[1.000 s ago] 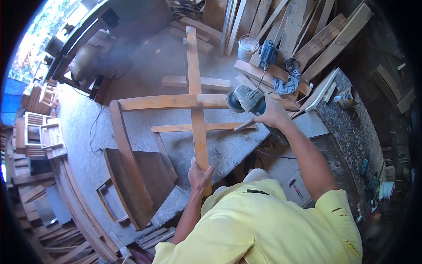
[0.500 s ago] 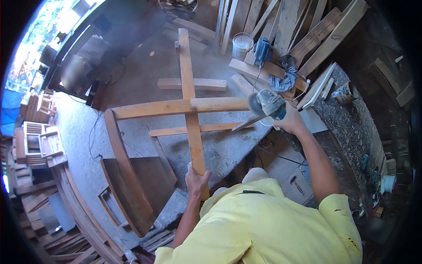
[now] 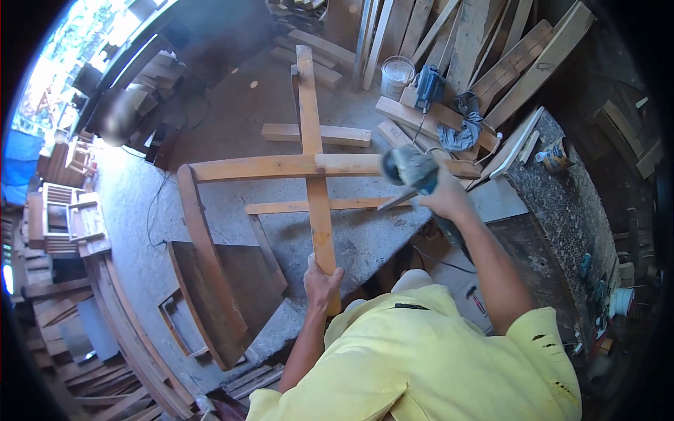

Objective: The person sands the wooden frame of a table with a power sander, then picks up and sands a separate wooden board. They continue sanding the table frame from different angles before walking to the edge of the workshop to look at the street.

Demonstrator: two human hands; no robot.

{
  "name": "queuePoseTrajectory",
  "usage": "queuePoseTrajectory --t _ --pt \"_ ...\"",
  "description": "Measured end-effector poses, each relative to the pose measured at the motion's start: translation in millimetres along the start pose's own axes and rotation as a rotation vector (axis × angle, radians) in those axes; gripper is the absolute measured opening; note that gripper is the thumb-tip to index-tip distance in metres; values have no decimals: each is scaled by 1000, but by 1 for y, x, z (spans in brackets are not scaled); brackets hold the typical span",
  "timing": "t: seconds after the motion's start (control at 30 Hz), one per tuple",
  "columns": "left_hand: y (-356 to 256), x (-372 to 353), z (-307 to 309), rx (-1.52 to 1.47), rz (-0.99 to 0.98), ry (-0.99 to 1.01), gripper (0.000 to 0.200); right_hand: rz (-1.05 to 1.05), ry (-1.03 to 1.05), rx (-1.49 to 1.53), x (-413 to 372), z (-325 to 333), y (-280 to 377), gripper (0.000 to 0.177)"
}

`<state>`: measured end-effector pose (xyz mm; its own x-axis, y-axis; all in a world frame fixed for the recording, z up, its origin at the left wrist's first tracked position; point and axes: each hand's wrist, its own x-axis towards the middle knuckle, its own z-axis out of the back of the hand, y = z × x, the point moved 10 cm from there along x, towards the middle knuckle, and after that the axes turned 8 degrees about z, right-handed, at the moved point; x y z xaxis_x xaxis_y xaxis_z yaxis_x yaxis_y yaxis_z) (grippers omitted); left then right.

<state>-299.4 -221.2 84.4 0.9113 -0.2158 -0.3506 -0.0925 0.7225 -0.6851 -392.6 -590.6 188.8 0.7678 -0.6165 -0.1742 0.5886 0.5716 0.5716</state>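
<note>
My left hand (image 3: 322,284) is wrapped round the lower end of an upright wooden bar (image 3: 319,217) in a joined wooden frame. My right hand (image 3: 447,193) grips an angle grinder (image 3: 415,170), its round disc at the left side, over the right part of the curved cross rail (image 3: 267,167). Whether the disc touches the rail I cannot tell. A thinner rail (image 3: 281,208) runs below the cross rail. At the frame's left, a curved leg (image 3: 203,245) reaches down over a dark wooden panel (image 3: 253,281).
A loose wood block (image 3: 337,135) lies behind the frame. At the back right are a white bucket (image 3: 398,76), a blue power tool (image 3: 429,87), a grey rag (image 3: 461,133) and leaning planks (image 3: 540,67). A can (image 3: 554,156) stands on the speckled slab (image 3: 562,203).
The grinder and my right hand have moved left along the cross rail. My left hand keeps its hold on the bar. The whole view has shifted slightly.
</note>
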Motion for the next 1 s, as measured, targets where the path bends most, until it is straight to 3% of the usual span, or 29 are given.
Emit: queuePoseTrajectory --t 0.2,0.33,0.57,0.77,1.0 --pt "-2 -6 2 20 10 -4 59 228 201 -63 17 -54 119 69" --pt "-3 -5 2 1 -18 -11 60 252 226 -86 10 -49 125 68" --pt "-5 -3 1 -11 -26 22 59 93 196 -155 -8 -13 10 75" --pt "-4 0 -1 -54 -72 28 54 -151 50 -145 -28 34 -88 101" --pt "-13 -5 1 -37 -27 34 50 -299 -78 -32 -42 74 -197 83"
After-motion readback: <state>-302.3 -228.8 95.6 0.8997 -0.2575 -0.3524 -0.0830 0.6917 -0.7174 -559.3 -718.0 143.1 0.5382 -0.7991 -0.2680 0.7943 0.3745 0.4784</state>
